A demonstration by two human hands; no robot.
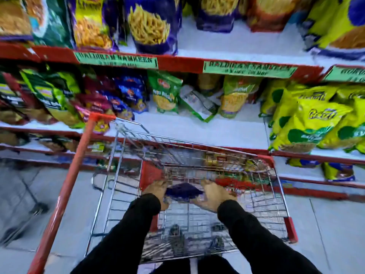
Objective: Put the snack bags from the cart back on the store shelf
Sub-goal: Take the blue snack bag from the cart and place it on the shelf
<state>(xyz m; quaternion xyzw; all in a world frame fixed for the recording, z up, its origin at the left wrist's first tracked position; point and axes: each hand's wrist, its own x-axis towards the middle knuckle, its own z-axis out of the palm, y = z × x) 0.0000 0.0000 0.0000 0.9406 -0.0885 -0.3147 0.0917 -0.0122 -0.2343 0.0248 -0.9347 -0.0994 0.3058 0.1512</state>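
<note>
Both my hands reach down into a wire shopping cart (280, 196) with red trim. My left hand (158, 189) and my right hand (214, 195) hold the two sides of a dark blue snack bag (183, 190) between them. A red and green snack bag (237, 182) lies in the cart just right of my right hand, with more bags (223, 158) at the cart's far end. The store shelf (197, 129) right behind the cart has a bare white stretch. The picture is blurred.
Green and yellow bags (166, 91) stand at the back of the middle shelf, yellow bags (312, 119) pile at its right, mixed bags (59, 95) at its left. Upper shelf (227, 44) holds blue bags. The cart's red handle (65, 190) runs down the left. Grey floor on both sides.
</note>
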